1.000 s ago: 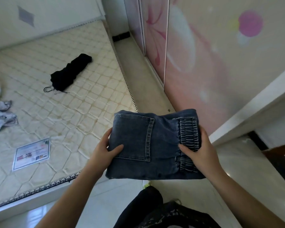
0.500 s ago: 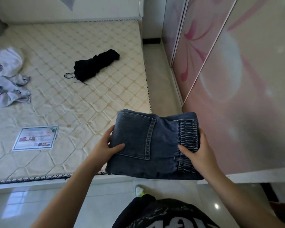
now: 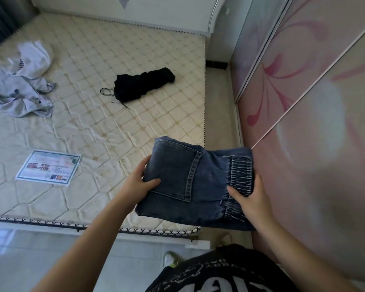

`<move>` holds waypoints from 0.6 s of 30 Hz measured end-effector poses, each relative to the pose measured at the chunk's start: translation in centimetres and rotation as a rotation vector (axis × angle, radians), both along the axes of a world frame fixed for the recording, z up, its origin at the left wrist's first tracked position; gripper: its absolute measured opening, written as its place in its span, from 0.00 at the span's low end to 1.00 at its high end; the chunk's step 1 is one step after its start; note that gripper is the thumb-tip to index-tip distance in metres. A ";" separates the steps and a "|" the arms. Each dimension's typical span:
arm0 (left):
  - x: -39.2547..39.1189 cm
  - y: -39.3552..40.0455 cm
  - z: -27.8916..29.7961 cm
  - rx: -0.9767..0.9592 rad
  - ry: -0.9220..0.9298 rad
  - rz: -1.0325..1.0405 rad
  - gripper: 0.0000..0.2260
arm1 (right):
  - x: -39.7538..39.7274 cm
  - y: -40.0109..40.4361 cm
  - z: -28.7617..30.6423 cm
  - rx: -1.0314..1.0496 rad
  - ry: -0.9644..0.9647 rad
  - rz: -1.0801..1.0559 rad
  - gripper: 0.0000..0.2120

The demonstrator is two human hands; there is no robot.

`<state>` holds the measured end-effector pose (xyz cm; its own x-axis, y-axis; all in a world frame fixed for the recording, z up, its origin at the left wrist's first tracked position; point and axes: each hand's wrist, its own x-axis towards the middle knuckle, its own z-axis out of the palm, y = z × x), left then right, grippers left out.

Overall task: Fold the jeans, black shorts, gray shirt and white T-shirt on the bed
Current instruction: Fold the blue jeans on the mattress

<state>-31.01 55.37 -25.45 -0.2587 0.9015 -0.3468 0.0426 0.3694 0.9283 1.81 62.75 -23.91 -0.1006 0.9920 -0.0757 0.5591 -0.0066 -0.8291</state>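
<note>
I hold the folded blue jeans [image 3: 190,182] in the air above the bed's near right corner. My left hand [image 3: 138,185] grips their left edge, thumb on top by the back pocket. My right hand [image 3: 252,200] grips the right edge at the elastic waistband. The black shorts [image 3: 142,84] lie bunched in a roll on the mattress, farther back. At the far left the gray shirt [image 3: 19,95] lies crumpled, with the white T-shirt [image 3: 33,57] crumpled just behind it.
The quilted cream mattress [image 3: 89,127] fills the left and middle. A printed label sheet [image 3: 49,167] lies on it near the front left. A pink sliding wardrobe [image 3: 303,102] stands close on the right, with a narrow floor strip [image 3: 218,114] between it and the bed.
The view has turned left toward the bed, bringing the gray shirt and white T-shirt fully into sight. Both hands keep the same hold on the jeans, now over the mattress corner.
</note>
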 end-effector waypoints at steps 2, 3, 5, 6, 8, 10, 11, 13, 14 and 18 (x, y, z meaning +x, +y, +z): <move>-0.5 0.6 0.1 0.000 0.003 0.011 0.31 | -0.6 1.1 -0.1 -0.001 -0.004 0.007 0.40; -0.8 0.9 0.1 -0.001 0.001 0.018 0.31 | -1.0 1.8 -0.1 -0.004 -0.003 0.009 0.40; -1.2 1.7 0.0 0.005 -0.011 0.036 0.31 | -1.4 3.3 -0.2 -0.010 0.013 0.018 0.40; -1.4 2.2 -0.1 0.011 -0.015 0.041 0.32 | -1.6 4.1 -0.3 -0.011 0.023 0.028 0.39; -1.7 3.7 -0.2 0.009 -0.015 0.049 0.32 | -2.0 5.8 -0.6 -0.018 0.045 0.048 0.38; -2.1 5.7 -0.2 0.002 -0.024 0.051 0.32 | -2.2 8.1 -1.0 -0.021 0.058 0.058 0.35; -2.4 6.9 -0.1 -0.002 -0.032 0.050 0.32 | -2.3 9.4 -1.1 -0.027 0.065 0.063 0.35; -2.7 9.6 0.0 -0.017 -0.039 0.042 0.32 | -2.4 12.6 -1.3 -0.039 0.093 0.072 0.35; -2.8 11.2 0.1 -0.027 -0.035 0.039 0.33 | -2.6 14.4 -1.4 -0.041 0.106 0.076 0.35; -3.8 19.4 -0.4 -0.065 0.010 0.041 0.34 | -3.6 22.1 -3.3 -0.065 0.130 0.073 0.31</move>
